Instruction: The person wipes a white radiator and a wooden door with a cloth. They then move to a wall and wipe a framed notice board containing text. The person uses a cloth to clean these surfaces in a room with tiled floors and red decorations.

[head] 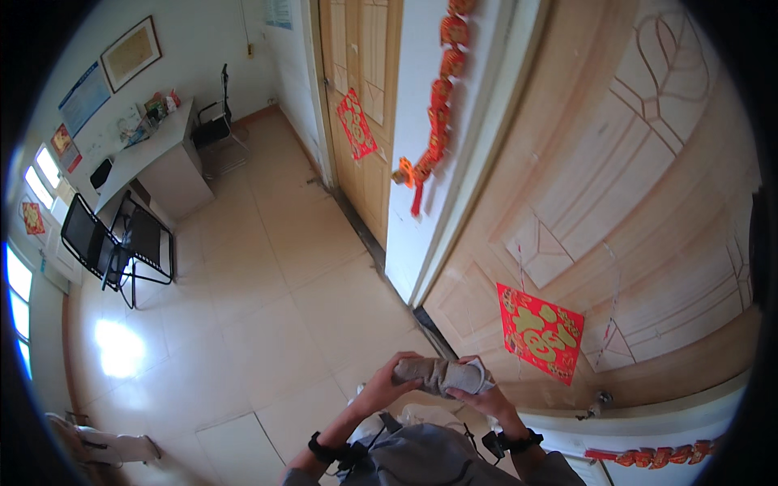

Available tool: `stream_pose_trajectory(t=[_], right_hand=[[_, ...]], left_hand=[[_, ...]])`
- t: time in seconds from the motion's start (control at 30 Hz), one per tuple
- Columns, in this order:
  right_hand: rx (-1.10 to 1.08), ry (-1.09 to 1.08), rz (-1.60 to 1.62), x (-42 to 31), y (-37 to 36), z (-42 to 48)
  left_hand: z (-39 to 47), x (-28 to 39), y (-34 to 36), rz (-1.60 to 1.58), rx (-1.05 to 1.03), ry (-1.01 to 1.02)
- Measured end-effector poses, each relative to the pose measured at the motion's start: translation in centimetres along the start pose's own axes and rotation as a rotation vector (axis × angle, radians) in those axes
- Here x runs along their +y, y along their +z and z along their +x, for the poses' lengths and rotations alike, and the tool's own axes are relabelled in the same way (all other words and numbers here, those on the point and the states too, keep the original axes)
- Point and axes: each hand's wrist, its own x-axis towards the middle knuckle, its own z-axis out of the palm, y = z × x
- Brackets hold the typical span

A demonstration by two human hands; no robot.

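Observation:
A grey-brown rolled cloth [436,376], perhaps a towel, is held up in front of my body. My left hand [389,386] grips its left end, with the thumb along the near side. Around the other end, where a white edge shows, my right hand [489,401] is closed. The roll is creased near its middle. My fingers on its far side are mostly hidden. Below it are pale, whitish items [425,416] that I cannot make out, partly covered by my grey clothing.
A wooden door [547,243] with a red paper decoration [541,334] stands close on the right. Further off is a second door [364,67]. A desk [176,158] and black chairs [146,237] are at the far left. Lower left stands a wooden chair [115,446].

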Motion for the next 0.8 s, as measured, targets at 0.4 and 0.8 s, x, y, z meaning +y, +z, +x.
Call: stream_pose_trajectory(t=[0.4, 0.8], right_hand=[[-0.209, -0.047, 0.011, -2.0, 6.9, 12.8], [-0.278, 0.009, 0.072, -2.9, 3.7, 26.2]], left_hand=[[0.5, 0.5, -11.5, -0.094, 0.228, 0.001], [11.8, 1.7, -18.3, -0.193, 0.175, -0.002]])
